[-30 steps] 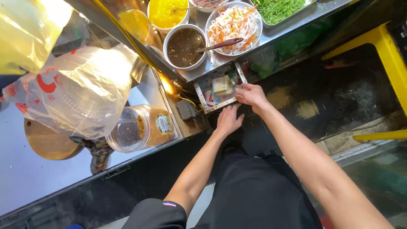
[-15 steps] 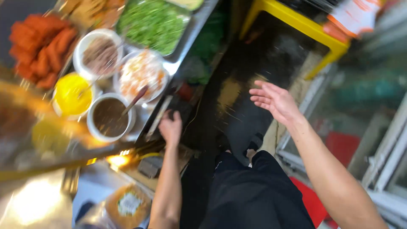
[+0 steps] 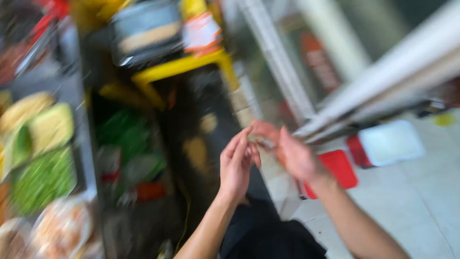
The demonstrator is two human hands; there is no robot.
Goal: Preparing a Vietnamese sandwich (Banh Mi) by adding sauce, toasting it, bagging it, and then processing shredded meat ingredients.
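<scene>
**Inspector:** Report the surfaces.

**Assistant:** Picture heavily blurred. A steel counter (image 3: pixel 81 120) runs along the left. On it sit a tray of chopped greens (image 3: pixel 43 180), yellowish food above it (image 3: pixel 36 122), and a bowl of mixed food (image 3: pixel 62 225).

**Inspector:** The floor?

**Assistant:** Pale tiled floor (image 3: pixel 421 192) at right. On it lie a red lid (image 3: pixel 338 170) and a white box (image 3: pixel 390 141). A yellow stool (image 3: pixel 184 67) stands farther back.

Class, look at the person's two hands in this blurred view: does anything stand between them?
Nothing visible does. The left hand and right hand meet fingertip to fingertip above the dark floor, in front of the yellow stool. Blur hides whether the fingers pinch anything small.
</scene>
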